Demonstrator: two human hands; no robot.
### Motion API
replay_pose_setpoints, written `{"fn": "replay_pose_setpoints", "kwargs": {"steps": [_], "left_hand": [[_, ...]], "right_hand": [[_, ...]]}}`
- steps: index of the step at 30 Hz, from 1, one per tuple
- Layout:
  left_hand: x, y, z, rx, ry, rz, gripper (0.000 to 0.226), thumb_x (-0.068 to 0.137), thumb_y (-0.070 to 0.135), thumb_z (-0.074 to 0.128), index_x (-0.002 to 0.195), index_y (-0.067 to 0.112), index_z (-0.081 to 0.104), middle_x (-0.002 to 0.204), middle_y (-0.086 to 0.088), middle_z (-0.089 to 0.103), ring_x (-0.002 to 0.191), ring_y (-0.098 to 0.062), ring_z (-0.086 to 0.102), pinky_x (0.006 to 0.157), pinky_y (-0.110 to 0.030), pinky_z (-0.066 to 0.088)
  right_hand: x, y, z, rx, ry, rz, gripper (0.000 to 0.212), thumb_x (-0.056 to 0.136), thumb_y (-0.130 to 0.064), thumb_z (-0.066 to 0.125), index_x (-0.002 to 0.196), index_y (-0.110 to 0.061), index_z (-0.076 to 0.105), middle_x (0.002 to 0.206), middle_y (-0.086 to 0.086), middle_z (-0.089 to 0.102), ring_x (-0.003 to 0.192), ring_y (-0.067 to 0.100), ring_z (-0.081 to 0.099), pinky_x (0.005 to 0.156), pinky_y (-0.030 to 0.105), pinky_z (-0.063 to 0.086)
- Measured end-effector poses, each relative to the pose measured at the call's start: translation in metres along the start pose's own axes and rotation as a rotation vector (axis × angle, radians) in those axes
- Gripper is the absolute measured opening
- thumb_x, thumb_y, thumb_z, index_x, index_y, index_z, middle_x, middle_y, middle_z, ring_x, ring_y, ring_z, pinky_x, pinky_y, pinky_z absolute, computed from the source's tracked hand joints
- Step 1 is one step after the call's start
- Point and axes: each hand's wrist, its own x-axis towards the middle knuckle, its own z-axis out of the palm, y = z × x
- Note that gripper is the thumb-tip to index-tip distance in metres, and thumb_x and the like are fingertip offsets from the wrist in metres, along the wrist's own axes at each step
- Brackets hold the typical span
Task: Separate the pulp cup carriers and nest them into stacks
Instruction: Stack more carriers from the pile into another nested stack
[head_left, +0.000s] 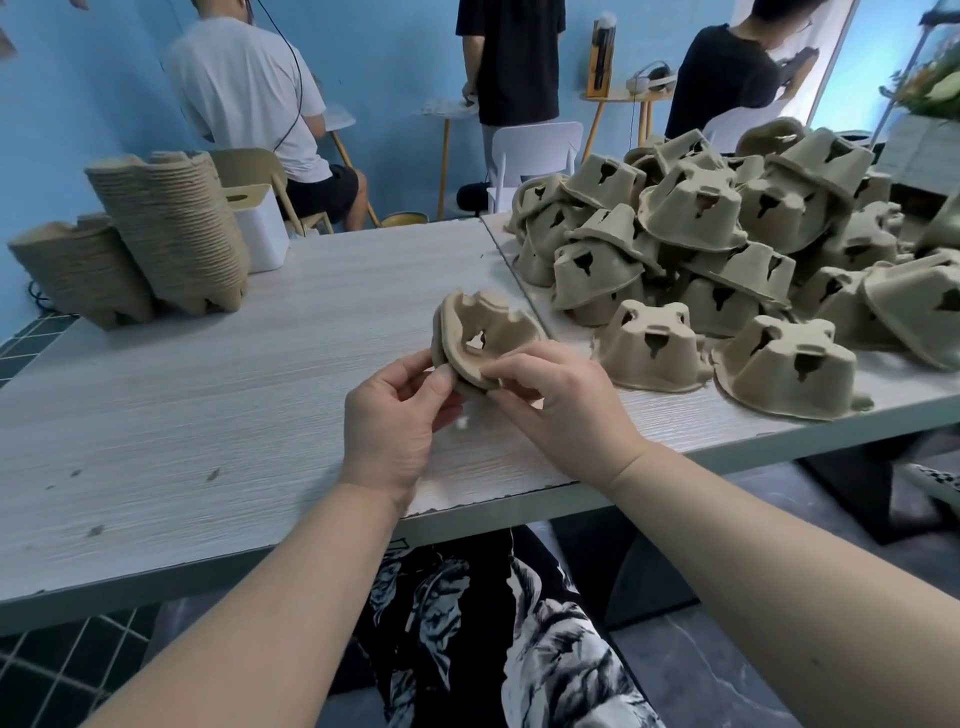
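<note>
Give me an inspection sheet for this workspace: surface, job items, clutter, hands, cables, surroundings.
Surface: pale wood-grain table, small dark flecks, chipped front edge.
Job's things: held carriers, apparently two stuck together; loose pile on the right, mostly upside down; two nested stacks at far left.
Clutter: white box behind the stacks.
Grippers: left hand and right hand both pinch the held carriers' near rim above the table.
Cables: dark cord down the back of a seated person in white.
Surroundings: blue wall, three people at small tables, white chair.
</note>
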Motion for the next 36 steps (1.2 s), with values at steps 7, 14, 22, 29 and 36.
{"fn": "replay_pose_setpoints", "kwargs": {"steps": [7, 14, 22, 29, 36], "left_hand": [[-0.003, 0.001, 0.001, 0.017, -0.031, 0.036, 0.016, 0.096, 0.008, 0.059, 0.098, 0.018, 0.071, 0.076, 0.0, 0.076, 0.074, -0.013, 0.072, 0.065, -0.021, 0.055], [-0.001, -0.007, 0.004, 0.422, -0.038, 0.244, 0.058, 0.074, 0.036, 0.083, 0.123, 0.036, 0.052, 0.129, 0.004, 0.054, 0.113, -0.003, 0.053, 0.087, -0.019, 0.046], [0.015, -0.007, 0.021, 0.447, -0.245, 0.179, 0.09, 0.052, 0.064, 0.079, 0.131, 0.058, 0.035, 0.14, 0.002, 0.048, 0.13, -0.009, 0.048, 0.111, -0.04, 0.041], [0.016, -0.011, 0.023, 0.374, -0.23, 0.188, 0.076, 0.055, 0.056, 0.079, 0.121, 0.062, 0.041, 0.135, 0.007, 0.049, 0.122, -0.014, 0.056, 0.105, -0.041, 0.048], [0.01, -0.007, 0.024, 0.299, -0.228, 0.171, 0.085, 0.063, 0.04, 0.081, 0.135, 0.048, 0.038, 0.126, 0.02, 0.053, 0.11, 0.002, 0.061, 0.098, -0.026, 0.051]], "right_hand": [[-0.006, 0.003, -0.002, -0.123, -0.08, 0.01, 0.025, 0.082, -0.014, 0.062, 0.104, -0.013, 0.072, 0.085, 0.003, 0.072, 0.077, 0.025, 0.066, 0.066, 0.026, 0.048], [-0.004, -0.002, -0.01, -0.006, -0.12, 0.13, 0.03, 0.086, -0.015, 0.053, 0.112, -0.014, 0.069, 0.092, 0.001, 0.071, 0.081, 0.023, 0.064, 0.07, 0.032, 0.05], [-0.006, -0.001, -0.03, 0.002, -0.16, 0.192, 0.029, 0.086, -0.018, 0.054, 0.111, -0.018, 0.07, 0.094, -0.001, 0.073, 0.091, 0.024, 0.064, 0.077, 0.036, 0.051], [-0.004, 0.036, -0.063, -0.388, 0.004, 0.488, 0.045, 0.09, -0.033, 0.059, 0.131, -0.016, 0.054, 0.146, 0.011, 0.043, 0.142, 0.03, 0.023, 0.115, 0.04, 0.021], [-0.001, 0.046, -0.065, -0.461, -0.221, 0.627, 0.078, 0.081, -0.056, 0.059, 0.146, -0.024, 0.031, 0.153, 0.001, 0.03, 0.134, 0.028, 0.025, 0.11, 0.037, 0.026]]}}
